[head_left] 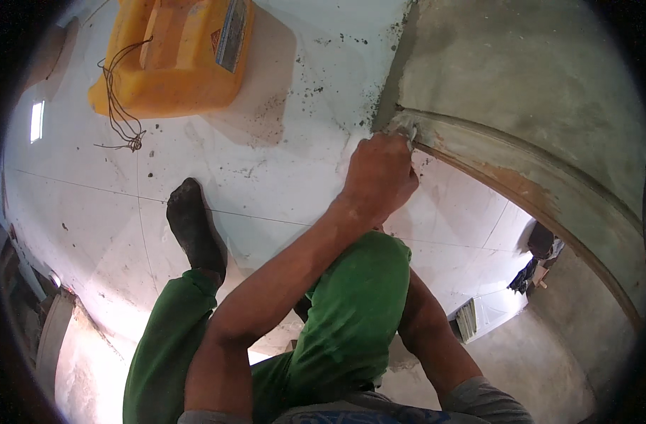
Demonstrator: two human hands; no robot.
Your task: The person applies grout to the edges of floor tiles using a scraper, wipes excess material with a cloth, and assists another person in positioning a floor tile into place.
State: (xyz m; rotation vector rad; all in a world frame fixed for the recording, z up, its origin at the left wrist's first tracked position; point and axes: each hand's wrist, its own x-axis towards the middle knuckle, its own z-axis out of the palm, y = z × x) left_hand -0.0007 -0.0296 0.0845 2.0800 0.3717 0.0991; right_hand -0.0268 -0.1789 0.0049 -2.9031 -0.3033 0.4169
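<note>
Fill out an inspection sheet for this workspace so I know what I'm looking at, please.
Surface: white tiled floor, scattered dark specks.
Job's things: pale crumpled material at the end of a long brown strip.
Clutter: yellow plastic jerrycan.
Grips: left hand closed, apparently on the material; right hand hidden behind the green-trousered knee.
Cables: nothing seen; only thin brown wire loops by the jerrycan.
Surroundings: grey plastered wall.

Below me, glossy white tiled floor, dark joints; right of me, grey plastered wall; bright glare lower left.
</note>
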